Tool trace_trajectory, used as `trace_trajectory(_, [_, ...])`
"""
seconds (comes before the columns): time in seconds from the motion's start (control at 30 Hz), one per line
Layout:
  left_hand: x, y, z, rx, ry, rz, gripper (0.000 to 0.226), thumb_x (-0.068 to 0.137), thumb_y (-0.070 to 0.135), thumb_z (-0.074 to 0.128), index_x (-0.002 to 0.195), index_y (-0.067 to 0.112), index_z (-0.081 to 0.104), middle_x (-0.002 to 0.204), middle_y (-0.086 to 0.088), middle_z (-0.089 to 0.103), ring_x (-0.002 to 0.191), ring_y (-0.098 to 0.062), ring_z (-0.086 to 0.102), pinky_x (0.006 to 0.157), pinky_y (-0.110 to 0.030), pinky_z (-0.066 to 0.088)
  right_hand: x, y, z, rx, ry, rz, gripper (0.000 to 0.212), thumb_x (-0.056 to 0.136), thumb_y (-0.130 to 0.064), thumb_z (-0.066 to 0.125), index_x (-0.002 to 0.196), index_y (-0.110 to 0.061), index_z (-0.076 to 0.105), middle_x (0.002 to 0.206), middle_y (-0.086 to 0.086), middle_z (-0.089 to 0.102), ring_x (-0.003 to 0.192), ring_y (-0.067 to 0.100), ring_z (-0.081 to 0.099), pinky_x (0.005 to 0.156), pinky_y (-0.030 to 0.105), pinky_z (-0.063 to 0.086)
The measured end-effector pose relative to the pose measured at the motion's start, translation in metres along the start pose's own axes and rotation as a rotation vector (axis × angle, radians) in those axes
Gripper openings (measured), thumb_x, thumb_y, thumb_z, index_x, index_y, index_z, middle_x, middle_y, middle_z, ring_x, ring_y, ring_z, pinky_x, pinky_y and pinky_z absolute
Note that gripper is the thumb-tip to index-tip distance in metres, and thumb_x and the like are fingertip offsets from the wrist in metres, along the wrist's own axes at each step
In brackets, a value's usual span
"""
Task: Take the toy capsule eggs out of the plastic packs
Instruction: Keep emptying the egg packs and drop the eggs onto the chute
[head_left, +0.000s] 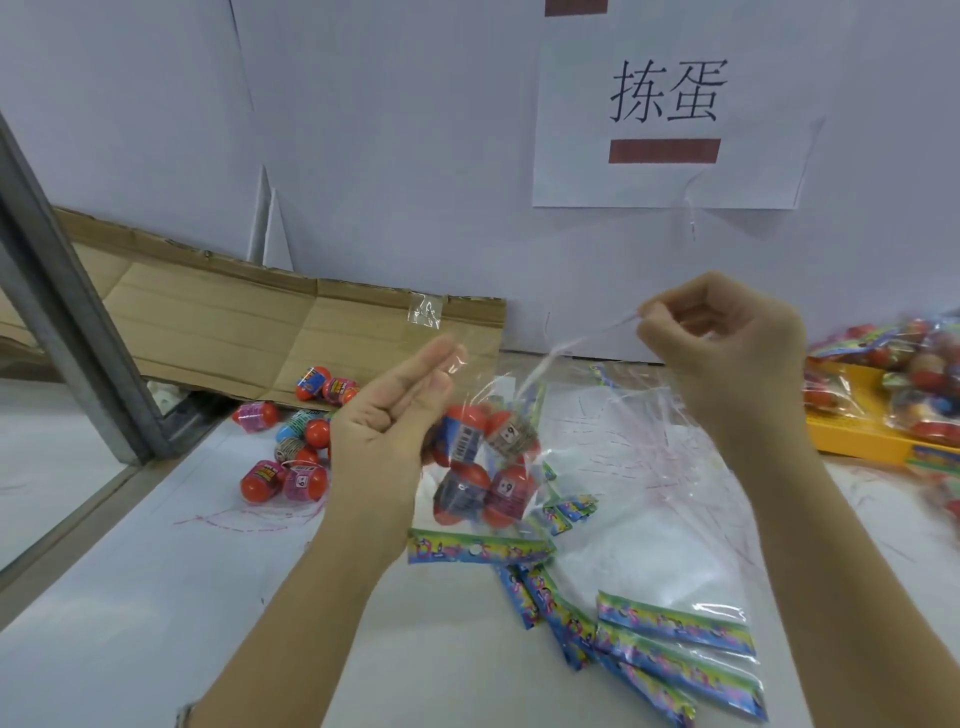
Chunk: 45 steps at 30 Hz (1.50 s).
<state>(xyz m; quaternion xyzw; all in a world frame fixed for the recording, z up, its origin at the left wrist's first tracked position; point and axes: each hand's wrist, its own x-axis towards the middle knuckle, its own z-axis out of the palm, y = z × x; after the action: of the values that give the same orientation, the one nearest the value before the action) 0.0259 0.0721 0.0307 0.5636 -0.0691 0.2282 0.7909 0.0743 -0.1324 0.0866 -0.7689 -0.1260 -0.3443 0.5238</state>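
Note:
My left hand (389, 415) holds up a clear plastic pack (485, 457) by its upper left edge, thumb against fingers. Inside it are several red toy capsule eggs (511, 434) with printed labels, and its colourful header card (478, 548) hangs at the bottom. My right hand (722, 343) is raised to the right and pinches a thin stretched strip of the clear plastic (582, 343) that runs down to the pack. Several loose capsule eggs (283, 480) lie on the white table to the left.
Emptied clear packs with colourful headers (675, 649) lie spread over the table at the front right. A yellow tray (857, 436) with full packs stands at the right edge. Flattened cardboard (234, 322) leans against the white wall, and a metal post (67, 322) slants at the left.

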Motion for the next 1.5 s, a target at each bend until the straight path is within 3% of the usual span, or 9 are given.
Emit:
trace_trajectory(0.33, [0.014, -0.006, -0.024, 0.025, 0.105, -0.195, 0.028, 0.084, 0.012, 0.063, 0.109, 0.022, 0.070, 0.100, 0.002, 0.076, 0.073, -0.008, 0.072, 0.055, -0.021, 0.058, -0.001, 0.058, -0.015, -0.297, -0.157, 0.217, 0.008, 0.073, -0.018, 0.070, 0.065, -0.019, 0.069, 0.060, -0.005, 0.067, 0.055, 0.007, 0.056, 0.055, 0.022, 0.045])
trace_trajectory(0.5, [0.017, -0.004, -0.029, 0.042, 0.177, -0.186, 0.025, 0.078, 0.017, 0.067, 0.099, 0.029, 0.072, 0.099, 0.004, 0.076, 0.071, -0.007, 0.071, 0.054, -0.019, 0.056, -0.003, 0.068, -0.014, -0.914, -0.941, 0.408, 0.019, 0.081, -0.011, 0.068, 0.097, -0.019, 0.074, 0.101, 0.001, 0.072, 0.086, 0.018, 0.062, 0.077, 0.029, 0.051])
trace_trajectory(0.57, [0.016, -0.003, -0.027, 0.045, 0.167, -0.190, 0.027, 0.071, 0.023, 0.068, 0.097, 0.030, 0.073, 0.096, 0.004, 0.077, 0.069, -0.008, 0.071, 0.054, -0.019, 0.056, 0.003, 0.059, -0.020, -0.976, -1.053, 0.491, 0.039, 0.080, -0.006, 0.071, 0.117, -0.014, 0.067, 0.111, 0.003, 0.068, 0.092, 0.019, 0.060, 0.082, 0.028, 0.049])
trace_trajectory(0.7, [0.013, -0.001, -0.020, -0.006, 0.156, -0.187, 0.028, 0.071, 0.021, 0.066, 0.097, 0.028, 0.072, 0.097, 0.004, 0.077, 0.071, -0.007, 0.071, 0.055, -0.019, 0.056, 0.016, 0.033, -0.045, -1.063, -0.944, 0.456, 0.014, 0.083, -0.021, 0.069, 0.093, -0.011, 0.074, 0.084, 0.000, 0.073, 0.068, 0.015, 0.062, 0.052, 0.021, 0.049])
trace_trajectory(0.77, [0.012, 0.001, -0.016, -0.053, 0.158, -0.178, 0.030, 0.072, 0.019, 0.065, 0.101, 0.025, 0.070, 0.102, 0.005, 0.076, 0.076, -0.007, 0.072, 0.057, -0.019, 0.057, 0.017, 0.022, -0.056, -0.945, -0.919, 0.484, 0.029, 0.089, -0.034, 0.064, 0.068, -0.016, 0.073, 0.058, -0.007, 0.070, 0.040, 0.009, 0.048, 0.037, 0.017, 0.036])
trace_trajectory(0.93, [0.006, 0.005, -0.004, -0.098, 0.133, -0.113, 0.023, 0.073, 0.018, 0.067, 0.092, 0.025, 0.079, 0.100, 0.000, 0.077, 0.080, -0.012, 0.074, 0.060, -0.021, 0.058, 0.000, -0.009, -0.013, 0.154, -0.650, 0.451, 0.035, 0.065, -0.050, 0.073, 0.086, -0.022, 0.074, 0.066, -0.006, 0.069, 0.043, 0.009, 0.050, 0.038, 0.020, 0.040])
trace_trajectory(1.03, [0.005, 0.007, -0.003, -0.121, 0.158, -0.085, 0.027, 0.075, 0.017, 0.066, 0.100, 0.021, 0.076, 0.102, 0.001, 0.076, 0.085, -0.010, 0.073, 0.063, -0.019, 0.058, -0.023, -0.018, 0.029, 0.199, -0.783, 0.518, 0.066, 0.049, -0.064, 0.069, 0.102, -0.025, 0.067, 0.088, -0.008, 0.072, 0.071, 0.012, 0.067, 0.052, 0.026, 0.054])
trace_trajectory(1.27, [0.003, 0.011, -0.001, -0.073, 0.126, -0.148, 0.017, 0.078, 0.026, 0.064, 0.077, 0.020, 0.080, 0.063, 0.006, 0.071, 0.053, -0.002, 0.064, 0.047, -0.015, 0.050, -0.032, -0.014, 0.048, 0.494, -0.607, 0.564, 0.044, 0.052, -0.045, 0.078, 0.085, -0.016, 0.073, 0.079, 0.003, 0.073, 0.061, 0.015, 0.067, 0.047, 0.024, 0.052])
trace_trajectory(1.5, [0.005, 0.008, -0.004, -0.077, 0.141, -0.163, 0.018, 0.070, 0.022, 0.067, 0.082, 0.022, 0.081, 0.078, -0.002, 0.075, 0.072, -0.018, 0.062, 0.059, -0.023, 0.057, -0.030, -0.007, 0.047, 0.443, -0.510, 0.552, 0.006, 0.084, -0.023, 0.071, 0.085, -0.017, 0.070, 0.073, -0.003, 0.073, 0.060, 0.014, 0.068, 0.052, 0.027, 0.056])
